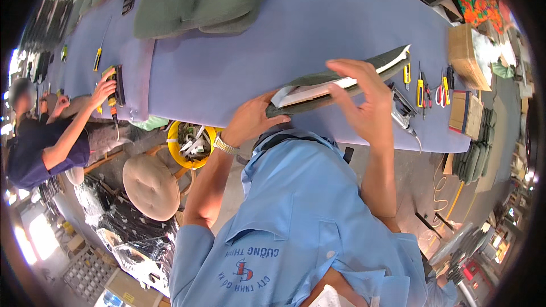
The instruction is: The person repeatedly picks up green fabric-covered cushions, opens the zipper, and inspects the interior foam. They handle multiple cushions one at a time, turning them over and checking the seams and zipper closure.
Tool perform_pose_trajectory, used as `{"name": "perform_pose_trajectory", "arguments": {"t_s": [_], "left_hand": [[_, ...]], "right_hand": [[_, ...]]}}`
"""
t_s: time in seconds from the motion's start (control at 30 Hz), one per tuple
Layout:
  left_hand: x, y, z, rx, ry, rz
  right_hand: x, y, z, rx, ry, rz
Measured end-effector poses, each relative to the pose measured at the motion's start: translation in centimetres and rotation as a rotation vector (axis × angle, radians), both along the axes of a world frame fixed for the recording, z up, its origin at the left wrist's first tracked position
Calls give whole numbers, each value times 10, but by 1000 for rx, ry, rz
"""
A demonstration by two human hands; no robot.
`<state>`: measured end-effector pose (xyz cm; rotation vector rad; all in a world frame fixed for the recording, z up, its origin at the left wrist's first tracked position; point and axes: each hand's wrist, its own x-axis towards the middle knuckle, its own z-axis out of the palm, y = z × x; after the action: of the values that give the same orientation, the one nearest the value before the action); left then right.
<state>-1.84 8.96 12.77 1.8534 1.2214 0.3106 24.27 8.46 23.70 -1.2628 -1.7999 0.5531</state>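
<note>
A dark green cushion point(311, 81) stands on edge at the table's front edge, close to my body. Its long side gapes, and white padding shows along the opening. Around its left end, my left hand point(250, 118) is closed, thumb over the near side. My right hand point(368, 102) is above the right part of the opening, thumb and fingers spread, with nothing visible between them. Right of that hand lies a grey staple gun point(401, 116) with a hose. A yellow utility knife point(406, 75) rests by the cushion's right tip.
A yellow screwdriver point(420, 93), red-handled scissors point(439, 95) and a cardboard box point(467, 57) are at the right. Green cushions point(199, 3) lie at the back of the table point(227, 68). A yellow bucket point(172, 146) stands below its edge. At left, a co-worker point(51, 148) holds a staple gun.
</note>
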Motion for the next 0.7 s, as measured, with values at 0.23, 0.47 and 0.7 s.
{"name": "perform_pose_trajectory", "arguments": {"t_s": [0.23,0.47,0.7], "left_hand": [[0,1,11,-158,44,-22],[0,9,12,-166,49,6],[0,3,-1,-21,-67,84]], "right_hand": [[-41,26,-38,-103,-300,266],[-44,38,-83,-234,-196,359],[-37,37,-96,-268,-88,312]]}}
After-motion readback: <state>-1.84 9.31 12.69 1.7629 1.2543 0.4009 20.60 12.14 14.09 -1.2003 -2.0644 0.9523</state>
